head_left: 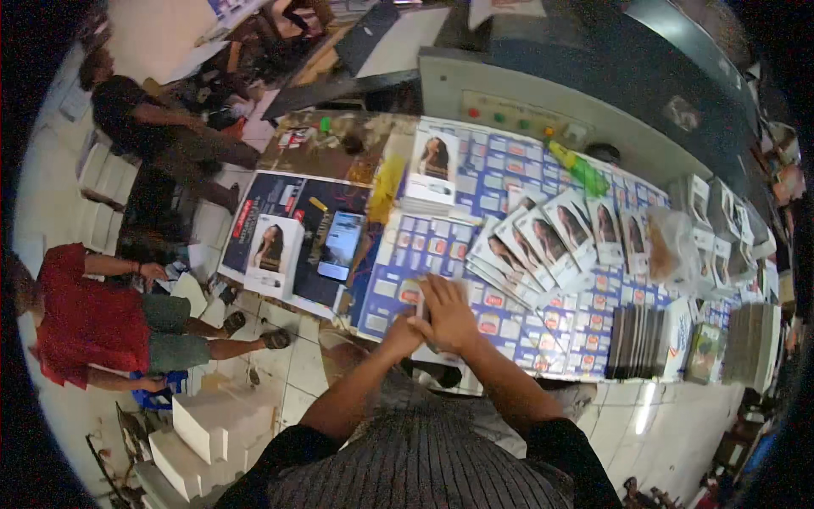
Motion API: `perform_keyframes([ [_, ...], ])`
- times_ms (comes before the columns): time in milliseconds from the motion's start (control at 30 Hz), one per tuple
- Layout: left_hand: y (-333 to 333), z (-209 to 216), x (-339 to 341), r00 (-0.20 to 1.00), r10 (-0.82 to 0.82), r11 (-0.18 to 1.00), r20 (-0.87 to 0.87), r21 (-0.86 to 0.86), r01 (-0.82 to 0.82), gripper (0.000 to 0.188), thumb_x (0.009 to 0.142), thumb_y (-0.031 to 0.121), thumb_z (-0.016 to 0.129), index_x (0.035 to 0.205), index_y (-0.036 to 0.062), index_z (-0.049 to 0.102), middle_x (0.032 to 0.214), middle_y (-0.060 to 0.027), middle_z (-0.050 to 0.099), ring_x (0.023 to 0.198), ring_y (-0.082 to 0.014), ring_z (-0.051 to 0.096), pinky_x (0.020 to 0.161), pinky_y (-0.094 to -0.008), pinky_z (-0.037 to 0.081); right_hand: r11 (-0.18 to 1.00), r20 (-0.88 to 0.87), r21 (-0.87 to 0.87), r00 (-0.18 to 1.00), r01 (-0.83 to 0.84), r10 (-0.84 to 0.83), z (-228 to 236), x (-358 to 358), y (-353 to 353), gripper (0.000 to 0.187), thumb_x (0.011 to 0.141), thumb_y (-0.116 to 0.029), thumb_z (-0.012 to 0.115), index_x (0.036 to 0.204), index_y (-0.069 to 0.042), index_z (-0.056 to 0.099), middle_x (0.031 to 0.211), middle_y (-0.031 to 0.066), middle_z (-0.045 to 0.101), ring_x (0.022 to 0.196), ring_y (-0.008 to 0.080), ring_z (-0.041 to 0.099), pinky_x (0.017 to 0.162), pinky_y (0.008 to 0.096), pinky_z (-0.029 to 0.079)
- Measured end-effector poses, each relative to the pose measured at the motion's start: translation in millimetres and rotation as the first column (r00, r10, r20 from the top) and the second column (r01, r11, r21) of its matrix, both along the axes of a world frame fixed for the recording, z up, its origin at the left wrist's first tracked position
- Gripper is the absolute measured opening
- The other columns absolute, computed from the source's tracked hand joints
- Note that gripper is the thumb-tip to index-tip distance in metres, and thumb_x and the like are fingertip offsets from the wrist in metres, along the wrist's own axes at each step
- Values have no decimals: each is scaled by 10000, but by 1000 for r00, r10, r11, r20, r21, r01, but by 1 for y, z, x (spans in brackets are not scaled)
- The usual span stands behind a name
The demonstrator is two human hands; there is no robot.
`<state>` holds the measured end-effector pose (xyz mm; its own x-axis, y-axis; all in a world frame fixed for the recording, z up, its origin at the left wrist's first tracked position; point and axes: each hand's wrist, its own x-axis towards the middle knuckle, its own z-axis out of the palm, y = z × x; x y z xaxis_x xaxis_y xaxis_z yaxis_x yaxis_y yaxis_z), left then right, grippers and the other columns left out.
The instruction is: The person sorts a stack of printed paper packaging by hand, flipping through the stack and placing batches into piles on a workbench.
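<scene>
Both hands meet at the table's near edge, close to my body. Under them is a pale, flat box-like piece [439, 355], mostly hidden, so its exact shape cannot be told. My left hand [402, 334] grips its left side, fingers partly covered. Across the top lies my right hand [449, 316], fingers stretched forward and flat. Ahead and to the right, several white printed cartons [543, 242] with a picture of long dark hair fan out, overlapping. A stack of like cartons [432, 170] stands farther back.
A standing carton [273, 254] and a lit phone [342, 246] are on the left. Yellow plastic [387, 188] lies between. On the right are a clear bag [671, 246], a green-yellow bottle [581, 170] and a row of dark flat pieces [638, 341]. Two people are at left.
</scene>
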<state>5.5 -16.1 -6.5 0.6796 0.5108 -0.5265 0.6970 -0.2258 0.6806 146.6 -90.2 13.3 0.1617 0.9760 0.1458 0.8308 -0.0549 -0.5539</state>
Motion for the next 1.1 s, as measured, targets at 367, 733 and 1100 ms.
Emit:
perform_keyframes([
  [367, -10, 17, 6, 942, 250, 935, 222, -307, -176, 483, 760, 324, 795, 1095, 20, 626, 967, -105, 696, 890, -214, 665, 809, -359, 503, 970, -23, 189, 988, 156, -154, -11, 56, 28, 567, 931, -332, 551, 1364, 7, 416, 1368, 203, 471, 1332, 369, 400, 1108, 546, 279],
  [733, -14, -2, 0, 951, 262, 960, 163, -145, -239, 531, 729, 370, 758, 1112, 27, 626, 1005, -195, 687, 976, -355, 663, 838, -423, 504, 920, -19, 146, 931, 364, -365, -11, 1, -15, 480, 917, -265, 510, 1304, 19, 491, 1431, 206, 437, 1394, 372, 328, 1140, 595, 170],
  [1100, -7, -18, -7, 973, 137, 981, 188, -165, -106, 521, 798, 339, 730, 1157, -13, 594, 975, -203, 673, 883, -327, 672, 757, -426, 507, 940, 77, -20, 938, 339, -337, -12, -22, -38, 464, 983, -222, 419, 1404, -27, 425, 1499, 164, 373, 1416, 354, 295, 1138, 570, 181],
])
